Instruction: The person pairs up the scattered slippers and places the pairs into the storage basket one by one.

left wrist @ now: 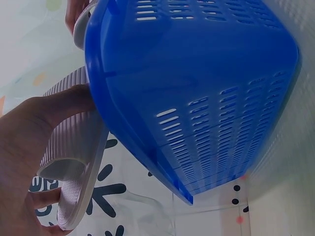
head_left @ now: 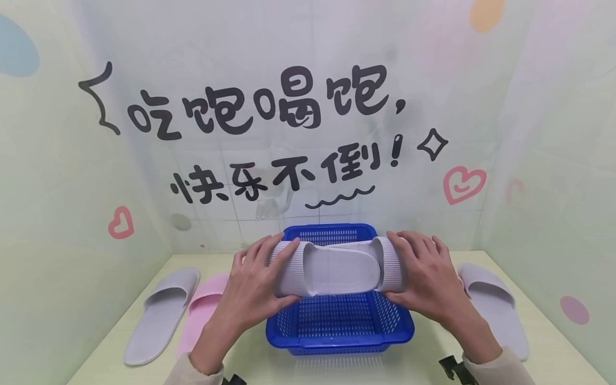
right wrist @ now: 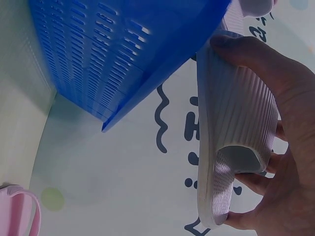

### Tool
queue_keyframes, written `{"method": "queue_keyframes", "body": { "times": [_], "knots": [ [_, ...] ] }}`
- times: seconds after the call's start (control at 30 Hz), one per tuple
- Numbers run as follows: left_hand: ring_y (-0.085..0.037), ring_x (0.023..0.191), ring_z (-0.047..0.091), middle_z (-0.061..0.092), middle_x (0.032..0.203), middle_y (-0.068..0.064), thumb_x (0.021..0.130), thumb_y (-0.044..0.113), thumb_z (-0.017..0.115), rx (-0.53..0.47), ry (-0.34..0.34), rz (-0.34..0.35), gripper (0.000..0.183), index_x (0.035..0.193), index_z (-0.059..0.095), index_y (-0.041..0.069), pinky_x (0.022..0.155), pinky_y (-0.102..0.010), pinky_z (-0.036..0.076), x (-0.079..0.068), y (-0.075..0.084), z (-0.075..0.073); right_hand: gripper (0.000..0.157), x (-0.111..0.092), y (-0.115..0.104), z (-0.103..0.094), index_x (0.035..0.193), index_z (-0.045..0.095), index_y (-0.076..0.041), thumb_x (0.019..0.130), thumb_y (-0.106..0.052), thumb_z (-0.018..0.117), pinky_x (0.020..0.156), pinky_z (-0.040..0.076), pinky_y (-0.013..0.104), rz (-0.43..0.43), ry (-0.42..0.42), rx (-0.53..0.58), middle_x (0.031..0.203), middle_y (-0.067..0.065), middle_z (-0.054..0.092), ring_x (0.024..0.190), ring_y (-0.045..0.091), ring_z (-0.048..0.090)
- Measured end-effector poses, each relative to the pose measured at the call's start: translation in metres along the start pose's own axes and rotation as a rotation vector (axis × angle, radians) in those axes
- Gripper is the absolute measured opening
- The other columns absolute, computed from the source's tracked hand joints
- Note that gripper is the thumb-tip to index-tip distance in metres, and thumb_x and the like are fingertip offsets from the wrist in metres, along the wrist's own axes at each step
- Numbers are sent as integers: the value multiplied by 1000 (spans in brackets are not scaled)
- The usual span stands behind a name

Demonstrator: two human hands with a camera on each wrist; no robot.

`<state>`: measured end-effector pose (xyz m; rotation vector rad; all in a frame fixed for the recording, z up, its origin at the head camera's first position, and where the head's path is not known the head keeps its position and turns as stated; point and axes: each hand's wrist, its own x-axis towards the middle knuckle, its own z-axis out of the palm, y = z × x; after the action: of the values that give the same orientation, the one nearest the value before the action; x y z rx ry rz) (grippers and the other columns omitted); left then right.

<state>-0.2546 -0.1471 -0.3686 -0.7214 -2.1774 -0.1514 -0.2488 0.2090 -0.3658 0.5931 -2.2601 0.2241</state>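
Two pale grey slippers are held level, heel to toe and overlapping, above a blue plastic basket (head_left: pixel 339 340). My left hand (head_left: pixel 254 279) grips the left slipper (head_left: pixel 291 270) around its ribbed strap, thumb below and fingers over the top. On the other side, my right hand (head_left: pixel 425 275) grips the right slipper (head_left: pixel 393 264) the same way. The right slipper's sole is mostly hidden behind the left one's. In the left wrist view, the thumb lies across the ribbed strap (left wrist: pixel 74 132) close to the basket rim. The right wrist view shows fingertips at the slipper's edge (right wrist: pixel 209 196).
A grey slipper (head_left: pixel 161 315) and a pink slipper (head_left: pixel 204 302) lie on the table to the left. Another grey slipper (head_left: pixel 498 307) lies at the right, with part of a pink slipper (right wrist: pixel 19 211) in the right wrist view. Printed curtain walls (head_left: pixel 313 43) enclose the table.
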Motion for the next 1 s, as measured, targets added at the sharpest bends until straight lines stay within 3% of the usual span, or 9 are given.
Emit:
{"method": "queue_keyframes", "body": {
  "times": [1.0],
  "knots": [
    [-37,134,53,50,154,-10,53,64,95,17,-11,-8,119,155,44,32,94,-56,50,0,0,1,115,0,0,1,146,52,-11,48,-52,99,105,39,75,-21,17,12,138,16,58,124,39,54]
  ]
}}
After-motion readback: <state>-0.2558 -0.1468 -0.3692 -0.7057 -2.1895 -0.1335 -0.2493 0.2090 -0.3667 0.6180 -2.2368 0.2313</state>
